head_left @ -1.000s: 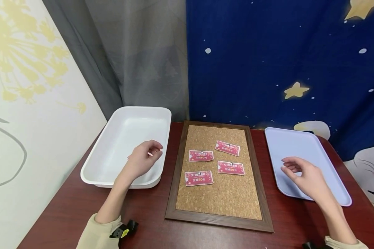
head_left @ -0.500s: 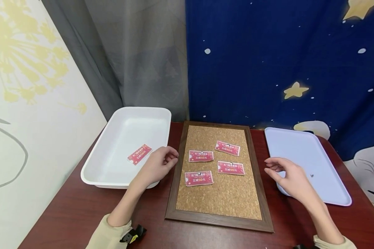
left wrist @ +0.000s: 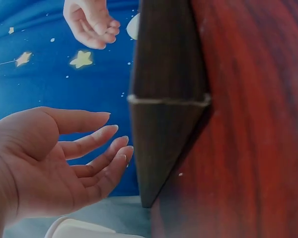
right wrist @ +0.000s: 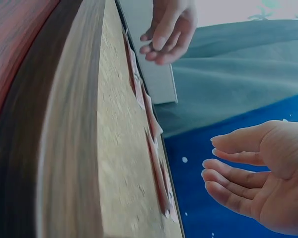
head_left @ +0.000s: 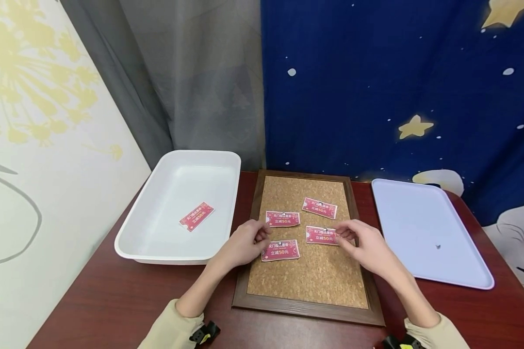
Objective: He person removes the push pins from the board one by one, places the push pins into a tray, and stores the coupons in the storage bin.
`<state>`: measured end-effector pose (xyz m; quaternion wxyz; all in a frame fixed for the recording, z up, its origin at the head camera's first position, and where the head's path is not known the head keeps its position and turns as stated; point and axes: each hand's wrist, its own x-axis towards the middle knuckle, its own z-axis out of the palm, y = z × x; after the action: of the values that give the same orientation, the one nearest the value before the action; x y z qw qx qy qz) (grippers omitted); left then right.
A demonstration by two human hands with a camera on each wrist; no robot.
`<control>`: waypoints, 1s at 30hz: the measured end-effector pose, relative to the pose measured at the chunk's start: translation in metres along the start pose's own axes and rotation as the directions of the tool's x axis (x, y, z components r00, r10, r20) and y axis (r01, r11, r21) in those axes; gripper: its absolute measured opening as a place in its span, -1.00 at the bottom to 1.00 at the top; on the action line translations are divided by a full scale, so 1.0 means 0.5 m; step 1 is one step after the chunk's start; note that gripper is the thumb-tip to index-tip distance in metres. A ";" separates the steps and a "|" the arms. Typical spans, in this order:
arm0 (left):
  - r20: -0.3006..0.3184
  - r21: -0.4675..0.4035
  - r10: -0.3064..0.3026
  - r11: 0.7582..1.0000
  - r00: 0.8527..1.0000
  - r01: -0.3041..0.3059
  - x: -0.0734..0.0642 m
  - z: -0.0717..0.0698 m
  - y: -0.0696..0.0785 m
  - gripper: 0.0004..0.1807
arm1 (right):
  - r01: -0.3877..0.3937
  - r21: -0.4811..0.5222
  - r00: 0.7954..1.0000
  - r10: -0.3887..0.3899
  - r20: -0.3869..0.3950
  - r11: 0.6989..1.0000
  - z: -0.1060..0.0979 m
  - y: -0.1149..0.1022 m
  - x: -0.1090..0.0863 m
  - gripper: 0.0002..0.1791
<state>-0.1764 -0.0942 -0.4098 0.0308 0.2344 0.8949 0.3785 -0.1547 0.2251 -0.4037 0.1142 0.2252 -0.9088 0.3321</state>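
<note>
Several red paper coupons are pinned to a cork board (head_left: 307, 276) with a brown wooden frame. My left hand (head_left: 244, 243) hovers over the board's left side, its fingertips overlapping the edge of the lower-left coupon (head_left: 284, 251) in the head view. The upper-left coupon (head_left: 283, 219) lies just beyond them. Over the right side, the loosely bent fingers of my right hand (head_left: 368, 246) overlap the end of the lower-right coupon (head_left: 318, 235). Above that one is a tilted upper-right coupon (head_left: 320, 208). Both wrist views show bent fingers holding nothing, raised off the board.
Left of the board stands a deep white bin (head_left: 157, 194) with a loose coupon (head_left: 197, 216) inside. A shallow pale-blue tray (head_left: 423, 218) sits at the right, bearing a small pushpin (head_left: 438, 246). Curtains hang behind the dark red table (head_left: 100, 295).
My left hand has moved right from over the white bin to the board, uncovering the coupon in the bin. My right hand has moved left from the tray to the board.
</note>
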 end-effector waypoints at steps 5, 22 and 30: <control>0.045 0.021 -0.036 0.999 0.998 0.035 0.003 0.010 -0.003 -0.83 | 0.009 0.045 0.999 -0.011 0.041 0.999 0.028 -0.019 0.022 -0.77; 0.105 0.041 -0.078 0.996 0.991 0.074 0.004 0.013 -0.019 -0.84 | -0.001 0.117 0.967 -0.028 0.252 0.993 0.126 -0.090 0.094 -0.80; 0.116 0.045 -0.092 0.995 0.989 0.087 -0.001 0.010 -0.017 -0.85 | -0.025 0.146 0.952 -0.021 0.307 0.989 0.156 -0.097 0.113 -0.87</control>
<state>-0.1781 -0.0963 -0.4195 0.0959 0.2165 0.9085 0.3443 -0.1848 0.1221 -0.4156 -0.0460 0.2810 -0.8886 0.3597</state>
